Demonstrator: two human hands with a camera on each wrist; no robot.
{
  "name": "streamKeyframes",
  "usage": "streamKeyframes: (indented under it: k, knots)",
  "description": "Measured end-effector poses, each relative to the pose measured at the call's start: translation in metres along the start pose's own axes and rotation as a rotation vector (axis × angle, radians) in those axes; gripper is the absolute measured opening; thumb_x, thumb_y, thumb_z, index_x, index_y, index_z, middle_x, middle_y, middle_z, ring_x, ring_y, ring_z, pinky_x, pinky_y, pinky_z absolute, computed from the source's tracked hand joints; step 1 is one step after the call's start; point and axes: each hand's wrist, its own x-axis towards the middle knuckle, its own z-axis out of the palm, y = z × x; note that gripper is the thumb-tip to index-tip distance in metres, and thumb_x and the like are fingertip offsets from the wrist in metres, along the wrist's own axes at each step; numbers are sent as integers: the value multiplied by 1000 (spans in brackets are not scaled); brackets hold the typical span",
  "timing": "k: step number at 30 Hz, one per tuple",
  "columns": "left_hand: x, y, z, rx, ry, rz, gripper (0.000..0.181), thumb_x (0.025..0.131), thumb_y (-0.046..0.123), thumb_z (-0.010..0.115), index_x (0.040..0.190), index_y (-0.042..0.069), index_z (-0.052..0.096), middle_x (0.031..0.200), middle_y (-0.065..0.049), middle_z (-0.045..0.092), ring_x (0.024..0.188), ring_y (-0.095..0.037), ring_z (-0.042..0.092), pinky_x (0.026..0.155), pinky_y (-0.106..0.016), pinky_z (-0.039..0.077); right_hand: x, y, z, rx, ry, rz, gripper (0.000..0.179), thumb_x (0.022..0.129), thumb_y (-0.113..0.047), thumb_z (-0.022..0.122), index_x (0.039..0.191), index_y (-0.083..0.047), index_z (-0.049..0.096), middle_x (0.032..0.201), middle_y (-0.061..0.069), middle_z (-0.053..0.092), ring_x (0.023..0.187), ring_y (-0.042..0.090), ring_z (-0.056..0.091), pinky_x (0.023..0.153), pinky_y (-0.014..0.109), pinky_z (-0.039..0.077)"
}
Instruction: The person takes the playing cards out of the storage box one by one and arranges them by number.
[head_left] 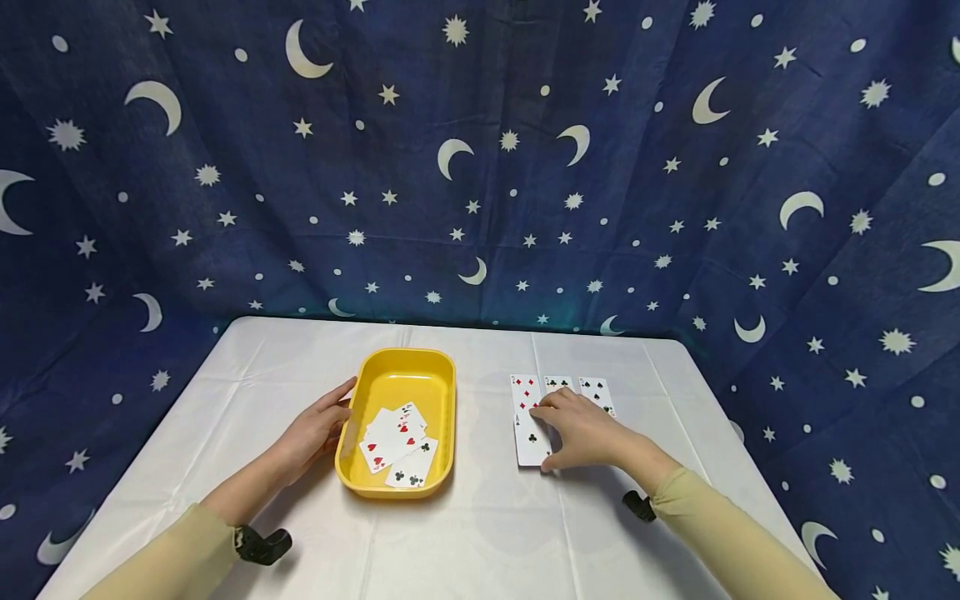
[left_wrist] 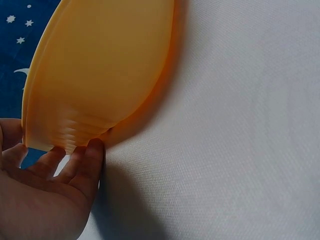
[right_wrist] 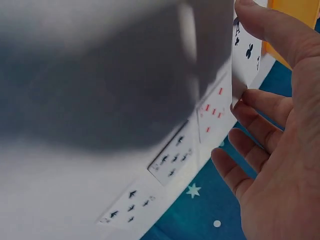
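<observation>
My right hand (head_left: 588, 429) pinches an ace of clubs (right_wrist: 248, 50) by its opposite edges, thumb at one end and fingertips at the other. In the head view that card overlaps the lower part of a diamond card (head_left: 523, 390). Beyond the hand lie a black-suited card (head_left: 558, 382) and a spade card (head_left: 596, 390), face up in a row and partly hidden by it. On the other side, my left hand (head_left: 311, 437) touches the outer wall of a yellow tray (head_left: 405, 363) with extended fingertips. Several face-up heart and club cards (head_left: 397, 442) lie overlapping inside the tray.
A white cloth (head_left: 480, 542) covers the table. Behind it hangs a dark blue curtain (head_left: 480, 100) with moons and stars. Each wrist wears a black camera mount, one on the left (head_left: 262, 546) and one on the right (head_left: 639, 506).
</observation>
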Motion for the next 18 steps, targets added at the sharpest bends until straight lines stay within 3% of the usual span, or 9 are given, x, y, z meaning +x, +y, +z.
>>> streamKeyframes:
  k: [8, 18]
  knots:
    - [0, 0, 0, 1, 3, -3, 65, 105, 21, 45, 165, 27, 21, 164, -20, 29, 136, -35, 48, 104, -40, 47, -5, 2, 10, -3, 12, -4, 85, 68, -51, 89, 138, -9, 64, 127, 4, 59, 119, 24, 50, 100, 48, 45]
    - [0, -1, 0, 3, 0, 5, 65, 106, 20, 44, 166, 25, 19, 163, -22, 28, 134, -37, 49, 104, -43, 47, -7, 4, 17, 8, 11, 0, 83, 69, -49, 88, 137, -9, 65, 126, 3, 59, 120, 23, 50, 101, 48, 44]
